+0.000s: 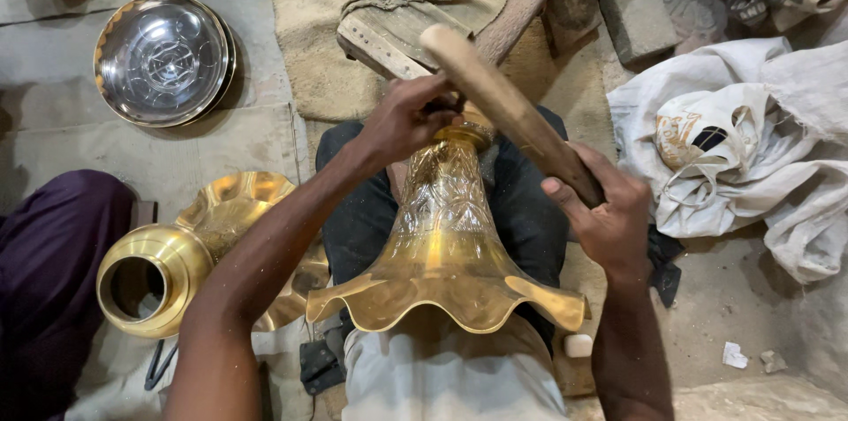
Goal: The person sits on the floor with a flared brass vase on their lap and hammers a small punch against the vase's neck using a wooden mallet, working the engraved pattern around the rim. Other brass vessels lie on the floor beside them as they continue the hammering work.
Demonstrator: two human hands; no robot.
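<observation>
Brass horn (pixel 446 244): laid on lap, long axis away from body, flared end nearest.
L hand (pixel 408 118): closed on horn's narrow neck.
R hand (pixel 603 209): closed on wooden stick (pixel 503 107), slanted above neck.

A fluted, flared brass vase (pixel 446 253) lies across the person's lap, centre frame. At nine o'clock sits a round brass pot (pixel 146 280) on the floor; at eleven, a round steel plate (pixel 163 59); at three, crumpled white cloth sacks (pixel 742 138).
</observation>
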